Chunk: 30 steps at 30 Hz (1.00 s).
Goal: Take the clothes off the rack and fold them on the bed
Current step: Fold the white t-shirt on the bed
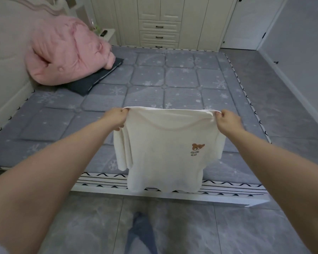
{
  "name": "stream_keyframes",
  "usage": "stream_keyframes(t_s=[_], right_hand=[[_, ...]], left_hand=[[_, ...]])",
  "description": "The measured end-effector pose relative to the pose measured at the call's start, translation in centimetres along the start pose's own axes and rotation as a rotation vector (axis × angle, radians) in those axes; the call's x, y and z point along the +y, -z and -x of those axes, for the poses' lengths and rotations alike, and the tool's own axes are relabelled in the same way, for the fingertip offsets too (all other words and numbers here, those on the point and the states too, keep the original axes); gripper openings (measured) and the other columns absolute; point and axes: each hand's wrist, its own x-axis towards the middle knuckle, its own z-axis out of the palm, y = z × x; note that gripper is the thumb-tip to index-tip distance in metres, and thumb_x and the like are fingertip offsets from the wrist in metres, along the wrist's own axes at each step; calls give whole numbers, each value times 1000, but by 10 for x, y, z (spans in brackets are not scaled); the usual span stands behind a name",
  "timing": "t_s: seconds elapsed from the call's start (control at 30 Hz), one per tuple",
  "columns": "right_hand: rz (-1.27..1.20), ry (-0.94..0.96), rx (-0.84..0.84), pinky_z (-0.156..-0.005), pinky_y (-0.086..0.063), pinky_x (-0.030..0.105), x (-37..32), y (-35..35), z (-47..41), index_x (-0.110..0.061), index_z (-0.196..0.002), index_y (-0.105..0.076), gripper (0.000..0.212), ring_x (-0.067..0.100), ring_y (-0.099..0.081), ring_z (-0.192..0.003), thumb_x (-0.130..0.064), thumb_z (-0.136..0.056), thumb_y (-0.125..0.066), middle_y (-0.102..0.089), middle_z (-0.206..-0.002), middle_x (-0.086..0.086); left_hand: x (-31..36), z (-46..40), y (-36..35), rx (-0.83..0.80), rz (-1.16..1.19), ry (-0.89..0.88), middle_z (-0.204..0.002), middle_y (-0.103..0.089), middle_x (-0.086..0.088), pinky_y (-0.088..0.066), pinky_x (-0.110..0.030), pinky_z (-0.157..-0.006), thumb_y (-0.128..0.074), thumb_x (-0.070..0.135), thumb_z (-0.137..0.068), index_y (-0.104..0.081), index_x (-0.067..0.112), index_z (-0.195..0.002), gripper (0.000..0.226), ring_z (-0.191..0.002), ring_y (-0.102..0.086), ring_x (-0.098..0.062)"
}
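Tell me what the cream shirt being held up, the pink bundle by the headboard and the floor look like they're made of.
Cream shirt: soft knit, probably cotton; it drapes limply, matte, with a small printed bear. Pink bundle: plush padded fabric, probably a quilt; it looks puffy, creased and matte. Floor: glossy grey tile with marble-like veining and visible joints; stone or ceramic, can't tell.

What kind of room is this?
Almost certainly a home bedroom: a bed with a padded headboard, a pink quilt bundled on it, and a cream built-in wardrobe with drawers behind.
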Motion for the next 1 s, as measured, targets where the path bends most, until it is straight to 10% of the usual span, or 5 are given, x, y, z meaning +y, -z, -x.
stream_keyframes(t_s=[0.57,0.8,1.0], right_hand=[[62,-117,-31,-72,-30,34,-47,-63,-163,-8,-81,-49,31,43,-57,-103,-29,-104,-45,-64,-101,28],[108,-103,-114,-91,-38,41,-49,-80,-243,1,-103,-60,34,45,-51,-118,-27,-106,-41,-62,-117,31],[109,-50,-131,-74,-31,37,-41,-103,-320,-11,-74,-43,36,46,-56,-104,-27,-106,-40,-63,-105,32]], left_hand=[[35,-218,16,-234,-210,-63,-119,-63,-24,-53,-49,-94,-31,39,-106,-57,2,-125,49,-109,-63,-41],[56,-282,-9,-130,-301,-92,-124,-62,-30,-50,-43,-96,-28,31,-108,-63,-2,-123,50,-113,-60,-43],[68,-341,-37,66,-342,-101,-132,-57,-30,-41,-42,-96,-28,23,-108,-61,-3,-127,46,-121,-53,-45]])
